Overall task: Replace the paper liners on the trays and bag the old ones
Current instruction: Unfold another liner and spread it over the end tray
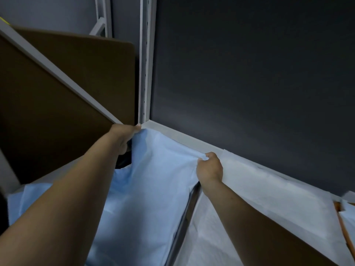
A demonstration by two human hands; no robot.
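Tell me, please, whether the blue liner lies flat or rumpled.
Rumpled: the blue liner sags in folds between the left hand at its corner and the right hand pinching its edge.

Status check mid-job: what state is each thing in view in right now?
blue liner: rumpled, far edge pulled up.
white liner: lying flat, to the right.
left hand: grips the blue liner's far corner.
right hand: pinches the blue liner's far edge.
brown board: tilted, at left.
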